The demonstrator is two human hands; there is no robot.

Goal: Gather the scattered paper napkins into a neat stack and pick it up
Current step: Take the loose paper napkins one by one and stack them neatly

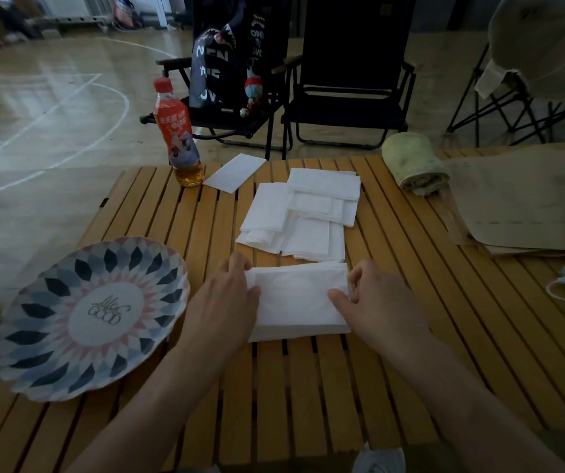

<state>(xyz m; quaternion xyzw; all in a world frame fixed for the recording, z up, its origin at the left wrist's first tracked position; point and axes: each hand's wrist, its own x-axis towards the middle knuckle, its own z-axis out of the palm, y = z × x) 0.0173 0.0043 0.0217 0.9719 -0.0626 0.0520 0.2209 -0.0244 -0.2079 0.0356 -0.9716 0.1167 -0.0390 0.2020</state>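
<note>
A small stack of white paper napkins (296,300) lies on the slatted wooden table (393,336) right in front of me. My left hand (226,302) holds its left end, thumb on top and fingers at the edge. My right hand (373,302) pinches the right end between thumb and curled fingers. Beyond the stack, several more napkins (303,213) lie overlapping in a loose pile at the table's middle. One single napkin (233,172) lies apart at the far edge, beside the bottle.
A patterned paper plate (86,319) sits at my left, overhanging the table edge. An orange drink bottle (178,131) stands at the far left. A rolled green towel (414,163) and brown paper bags (527,203) fill the right side. Folding chairs (346,97) stand behind the table.
</note>
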